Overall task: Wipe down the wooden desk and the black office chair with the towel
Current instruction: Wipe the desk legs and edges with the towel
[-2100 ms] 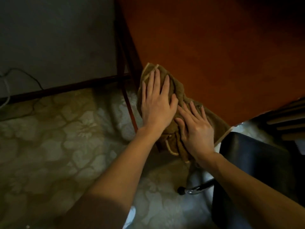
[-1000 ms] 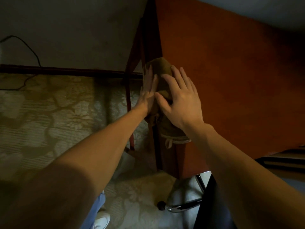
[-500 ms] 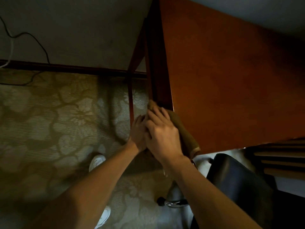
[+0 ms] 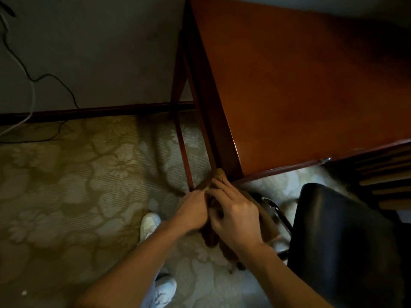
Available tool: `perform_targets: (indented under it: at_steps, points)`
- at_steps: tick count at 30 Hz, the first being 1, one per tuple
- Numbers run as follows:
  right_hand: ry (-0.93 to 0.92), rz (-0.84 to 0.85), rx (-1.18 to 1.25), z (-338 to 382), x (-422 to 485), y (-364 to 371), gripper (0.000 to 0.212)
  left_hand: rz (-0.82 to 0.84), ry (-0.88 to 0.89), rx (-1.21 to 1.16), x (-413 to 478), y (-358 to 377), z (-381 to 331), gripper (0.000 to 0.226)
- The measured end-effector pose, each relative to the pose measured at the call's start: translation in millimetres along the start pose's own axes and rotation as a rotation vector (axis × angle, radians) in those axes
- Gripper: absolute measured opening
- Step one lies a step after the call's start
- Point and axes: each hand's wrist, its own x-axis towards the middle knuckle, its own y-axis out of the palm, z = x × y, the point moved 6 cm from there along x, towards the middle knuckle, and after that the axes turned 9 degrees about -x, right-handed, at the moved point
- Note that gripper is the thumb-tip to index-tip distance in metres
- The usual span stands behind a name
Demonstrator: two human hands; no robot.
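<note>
Brown towel [image 4: 268,225] slid down the desk [image 4: 300,85] leg, left hand [image 4: 193,210] and right hand [image 4: 235,216] fingers clamping it.

L hand [image 4: 193,210] + R hand [image 4: 235,216] w/ towel [image 4: 219,173] have come off the desk [image 4: 311,85] top. 2 s ago flat on its corner, then up the side edge, now below the corner, desk top beyond the fingertips. Fingers now curled round towel, mostly hidden under both hands.
</note>
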Motion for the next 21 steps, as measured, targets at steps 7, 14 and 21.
perform_targets:
  at_steps: [7, 14, 21]
  points:
    - [0.017, -0.072, 0.122, 1, 1, -17, 0.052, -0.460, 0.140, 0.026, -12, -68, -18, 0.032]
    - [0.227, -0.133, 0.196, -1, 10, -3, 0.035, -0.131, 0.115, 0.142, 44, -37, -21, 0.063]
    - [0.480, -0.158, 0.334, -74, -76, 9, 0.016, -0.129, 0.232, 0.214, -16, 31, -18, 0.047]
